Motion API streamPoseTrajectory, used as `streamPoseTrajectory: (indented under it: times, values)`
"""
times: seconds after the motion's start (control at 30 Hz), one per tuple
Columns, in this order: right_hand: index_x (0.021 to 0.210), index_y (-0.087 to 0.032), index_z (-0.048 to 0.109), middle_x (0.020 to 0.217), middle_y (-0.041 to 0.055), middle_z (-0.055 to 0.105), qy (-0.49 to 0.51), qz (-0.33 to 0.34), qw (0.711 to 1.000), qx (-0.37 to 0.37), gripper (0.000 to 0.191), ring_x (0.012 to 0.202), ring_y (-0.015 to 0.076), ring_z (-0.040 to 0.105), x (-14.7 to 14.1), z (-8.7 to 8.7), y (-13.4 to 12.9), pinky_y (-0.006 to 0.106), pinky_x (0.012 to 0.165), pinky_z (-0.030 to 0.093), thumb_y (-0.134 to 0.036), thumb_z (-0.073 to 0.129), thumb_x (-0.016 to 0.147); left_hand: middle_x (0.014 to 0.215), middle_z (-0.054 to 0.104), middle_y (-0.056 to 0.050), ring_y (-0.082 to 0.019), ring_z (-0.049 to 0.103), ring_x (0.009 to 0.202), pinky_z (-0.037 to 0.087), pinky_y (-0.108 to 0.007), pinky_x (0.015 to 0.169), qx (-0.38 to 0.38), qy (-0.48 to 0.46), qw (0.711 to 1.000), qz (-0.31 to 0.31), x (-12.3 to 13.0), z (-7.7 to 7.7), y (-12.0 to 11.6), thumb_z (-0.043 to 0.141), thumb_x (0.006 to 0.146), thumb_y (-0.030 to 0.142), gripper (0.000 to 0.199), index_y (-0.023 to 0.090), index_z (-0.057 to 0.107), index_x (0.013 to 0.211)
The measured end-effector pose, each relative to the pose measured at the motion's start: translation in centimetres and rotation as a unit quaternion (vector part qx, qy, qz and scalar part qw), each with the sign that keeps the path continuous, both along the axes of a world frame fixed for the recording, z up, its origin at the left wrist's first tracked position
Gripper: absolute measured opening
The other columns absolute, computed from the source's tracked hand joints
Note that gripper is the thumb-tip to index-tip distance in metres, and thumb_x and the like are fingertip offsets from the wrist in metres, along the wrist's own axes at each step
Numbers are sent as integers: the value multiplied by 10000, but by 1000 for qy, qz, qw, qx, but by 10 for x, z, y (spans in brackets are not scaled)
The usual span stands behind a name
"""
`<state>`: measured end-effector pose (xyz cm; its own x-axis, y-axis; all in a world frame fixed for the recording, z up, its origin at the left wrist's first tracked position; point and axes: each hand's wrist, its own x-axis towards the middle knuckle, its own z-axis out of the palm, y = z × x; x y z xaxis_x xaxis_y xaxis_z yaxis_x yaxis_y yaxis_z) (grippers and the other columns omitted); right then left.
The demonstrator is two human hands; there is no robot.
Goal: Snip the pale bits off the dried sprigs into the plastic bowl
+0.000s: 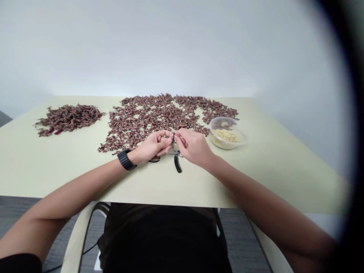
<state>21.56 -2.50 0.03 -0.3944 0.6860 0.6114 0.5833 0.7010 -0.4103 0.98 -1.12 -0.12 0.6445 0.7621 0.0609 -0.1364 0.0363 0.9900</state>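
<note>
My left hand (156, 145), with a black band on its wrist, pinches a small reddish-brown piece (173, 135) between thumb and forefinger. Close against it, my right hand (192, 146) has its fingertips pinched at the same piece; the fingers partly hide it. Below the hands lies a pair of black-handled pliers (178, 164), its metal part mostly covered. Behind the hands, many similar reddish-brown pieces (153, 115) are spread over the table. To the right of my right hand stands a clear round bowl (215, 141) with yellowish small bits inside.
On the left of the pale yellow table (264, 159) is a denser heap of dark reddish-brown pieces (69, 117), with darker red items at its lower edge. A pale wall (153, 45) rises behind. The table's front edge runs just before my body.
</note>
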Motion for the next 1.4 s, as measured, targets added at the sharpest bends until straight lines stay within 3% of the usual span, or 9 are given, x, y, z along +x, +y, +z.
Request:
streamPoseTrajectory:
  times: [0.23,0.33,0.43,0.53,0.6,0.77,1.0,1.1,1.4]
  values:
    - [846,-201,611,671,1,589,145,-19,976,-162,149,573,128,499,-9,-1,-2,266,567,404,-300,573,950,627,609,43,-38,342,385,239,-153,391,58,38,997,18,-1,0,3,696,924,491,422,187,486,1128]
    - [837,-200,604,667,-4,598,224,19,935,-276,183,508,114,512,-10,0,0,254,483,411,-357,612,931,623,612,40,-41,385,401,287,-145,405,90,57,994,22,-3,1,5,692,929,483,418,187,475,1130]
    - [832,-200,606,598,-39,540,299,73,873,-379,236,429,95,452,-10,0,3,248,412,406,-415,683,892,633,623,32,-41,414,417,318,-139,421,103,66,992,21,-5,3,6,688,938,461,404,182,476,1139]
    - [823,-197,617,546,-60,482,337,97,838,-419,283,422,92,423,-8,0,5,243,392,413,-450,740,856,636,633,29,-38,401,389,294,-143,394,82,55,995,13,-5,5,5,679,943,465,401,180,480,1144]
    - [829,-193,623,562,-52,511,333,91,843,-412,293,415,86,433,-8,0,6,236,384,401,-457,747,852,650,655,16,-45,427,384,320,-150,392,69,46,996,10,-4,7,5,673,948,460,386,177,487,1133]
    - [865,-182,642,680,-6,635,283,53,889,-356,254,406,88,497,-6,2,4,235,387,384,-429,693,891,733,728,-46,-101,599,453,446,-176,439,28,31,999,25,-1,7,3,681,944,395,321,178,493,1087]
    - [888,-190,686,654,-8,614,162,-12,967,-194,170,539,107,496,-8,2,-2,246,539,388,-322,598,948,845,766,-95,-182,719,564,557,-249,515,-27,9,999,30,1,2,5,703,920,316,298,179,504,1094]
    - [879,-187,686,615,-26,584,125,-18,980,-152,166,524,100,445,-8,5,-3,255,569,369,-284,577,958,871,772,-107,-194,741,599,569,-255,542,-31,1,999,32,1,0,5,698,928,334,288,170,509,1072]
    - [854,-184,665,621,-28,541,82,-38,995,-51,151,585,119,479,-6,7,-4,269,635,373,-255,582,959,884,774,-116,-217,761,641,559,-256,563,-53,-26,998,23,2,1,4,678,940,323,245,165,511,1028]
